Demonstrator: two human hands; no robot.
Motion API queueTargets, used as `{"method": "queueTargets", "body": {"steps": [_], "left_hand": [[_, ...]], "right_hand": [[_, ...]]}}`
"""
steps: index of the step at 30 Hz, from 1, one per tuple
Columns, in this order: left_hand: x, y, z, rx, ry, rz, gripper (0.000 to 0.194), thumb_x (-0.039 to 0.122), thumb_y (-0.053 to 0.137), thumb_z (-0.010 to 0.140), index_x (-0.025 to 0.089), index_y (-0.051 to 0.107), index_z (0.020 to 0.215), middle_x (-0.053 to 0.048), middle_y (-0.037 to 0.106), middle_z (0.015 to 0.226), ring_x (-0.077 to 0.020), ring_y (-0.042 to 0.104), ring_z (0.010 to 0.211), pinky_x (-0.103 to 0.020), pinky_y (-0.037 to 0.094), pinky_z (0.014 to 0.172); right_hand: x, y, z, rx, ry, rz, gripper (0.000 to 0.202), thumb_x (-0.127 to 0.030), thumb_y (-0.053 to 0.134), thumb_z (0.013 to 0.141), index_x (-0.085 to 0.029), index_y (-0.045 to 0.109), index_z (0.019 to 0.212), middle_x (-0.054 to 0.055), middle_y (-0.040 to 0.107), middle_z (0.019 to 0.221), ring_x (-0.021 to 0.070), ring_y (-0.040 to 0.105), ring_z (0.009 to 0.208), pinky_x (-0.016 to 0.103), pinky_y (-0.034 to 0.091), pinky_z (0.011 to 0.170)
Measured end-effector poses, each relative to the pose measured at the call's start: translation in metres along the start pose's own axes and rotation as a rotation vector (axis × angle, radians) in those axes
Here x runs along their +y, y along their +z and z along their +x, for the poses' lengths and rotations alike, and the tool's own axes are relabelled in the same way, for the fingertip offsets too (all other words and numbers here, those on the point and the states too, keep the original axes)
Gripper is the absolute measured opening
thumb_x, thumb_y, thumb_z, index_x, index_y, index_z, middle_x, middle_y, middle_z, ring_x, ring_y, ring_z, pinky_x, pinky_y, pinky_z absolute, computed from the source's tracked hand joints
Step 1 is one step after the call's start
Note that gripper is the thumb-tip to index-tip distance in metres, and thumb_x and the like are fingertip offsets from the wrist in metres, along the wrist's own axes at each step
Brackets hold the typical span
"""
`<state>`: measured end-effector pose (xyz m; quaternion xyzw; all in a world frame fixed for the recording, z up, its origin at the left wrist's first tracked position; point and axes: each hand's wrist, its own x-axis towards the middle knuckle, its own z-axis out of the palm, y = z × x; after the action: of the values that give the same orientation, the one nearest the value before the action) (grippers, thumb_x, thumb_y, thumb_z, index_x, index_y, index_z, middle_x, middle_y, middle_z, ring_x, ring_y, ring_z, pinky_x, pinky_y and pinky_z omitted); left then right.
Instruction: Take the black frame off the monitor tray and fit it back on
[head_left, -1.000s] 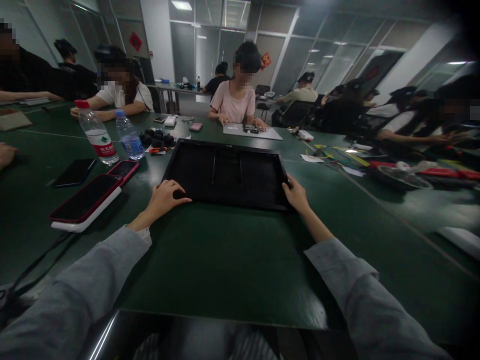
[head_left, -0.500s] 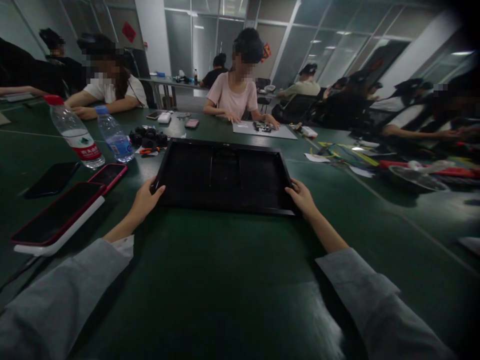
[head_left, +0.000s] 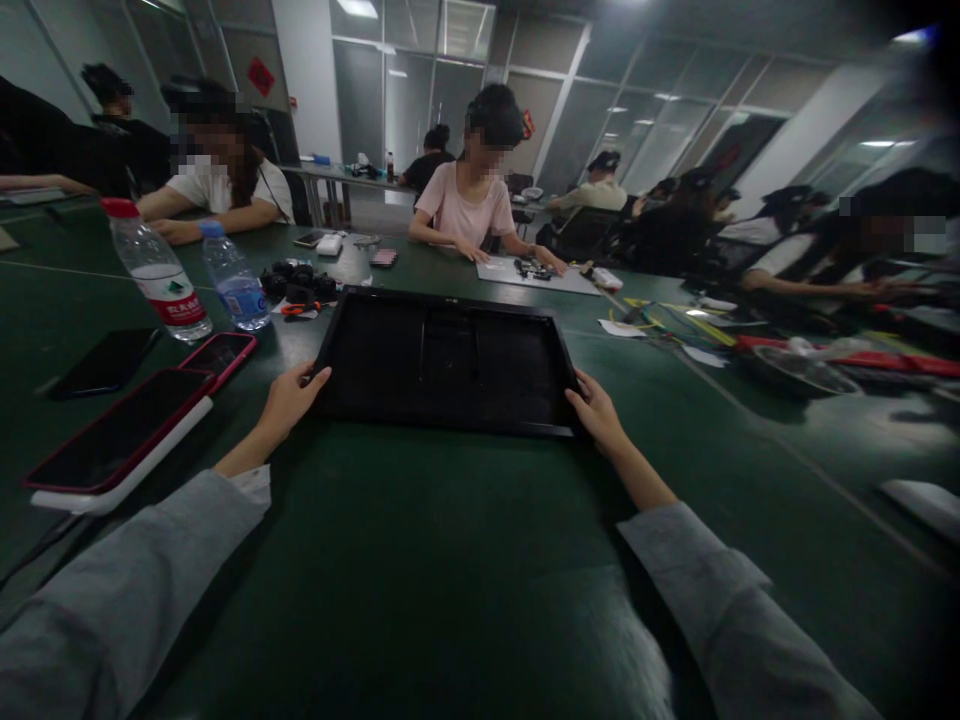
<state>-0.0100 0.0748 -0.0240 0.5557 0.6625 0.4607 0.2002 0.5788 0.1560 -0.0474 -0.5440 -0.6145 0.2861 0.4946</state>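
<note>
The black tray (head_left: 446, 365) lies in the middle of the frame, over the green table (head_left: 450, 560). The step in hand looks like holding it by both ends. The left hand (head_left: 289, 400) grips its near left corner, and the right hand (head_left: 598, 408) grips the right end, near the lower corner. Both thumbs rest on top; most other fingers are hidden, so I cannot tell how far they go under. I also cannot tell if the tray is flat on the table or a bit up.

Any move from here seems to call for both hands to work together, so the tray does not tip or twist.

Both arms reach up from the bottom corners of the frame, spread wide, with grey sleeves (head_left: 697, 575). The blue-capped bottle (head_left: 238, 280) stands near the tray, to its left.
</note>
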Motion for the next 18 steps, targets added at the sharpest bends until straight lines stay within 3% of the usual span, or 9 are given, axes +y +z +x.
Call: {"method": "queueTargets", "body": {"steps": [6, 13, 18], "left_hand": [[0.005, -0.001, -0.002, 0.002, 0.006, 0.071, 0.062, 0.055, 0.065, 0.094, 0.016, 0.071, 0.141, -0.013, 0.077, 0.128, -0.0270, 0.075, 0.100, -0.039, 0.059, 0.093], [0.011, -0.003, -0.001, -0.001, -0.010, 0.205, 0.057, 0.048, 0.060, 0.097, 0.016, 0.070, 0.143, -0.015, 0.077, 0.128, -0.0284, 0.076, 0.103, -0.039, 0.057, 0.094], [0.020, -0.008, -0.007, 0.013, -0.019, 0.336, 0.054, 0.048, 0.055, 0.099, 0.017, 0.073, 0.139, -0.013, 0.080, 0.120, -0.0296, 0.076, 0.102, -0.039, 0.056, 0.092]], "right_hand": [[-0.005, -0.005, -0.003, 0.022, 0.067, 0.017, 0.081, -0.056, 0.074, 0.081, -0.026, 0.056, 0.154, 0.011, 0.076, 0.128, 0.0364, 0.070, 0.125, 0.063, 0.054, 0.113], [-0.020, 0.001, -0.009, 0.048, -0.009, 0.015, 0.074, -0.050, 0.076, 0.078, -0.030, 0.060, 0.147, 0.008, 0.071, 0.138, 0.0343, 0.065, 0.133, 0.057, 0.057, 0.112], [-0.031, -0.002, -0.017, 0.015, 0.184, 0.114, 0.077, -0.039, 0.075, 0.073, -0.028, 0.056, 0.147, 0.007, 0.079, 0.111, 0.0300, 0.078, 0.099, 0.052, 0.067, 0.091]]}}
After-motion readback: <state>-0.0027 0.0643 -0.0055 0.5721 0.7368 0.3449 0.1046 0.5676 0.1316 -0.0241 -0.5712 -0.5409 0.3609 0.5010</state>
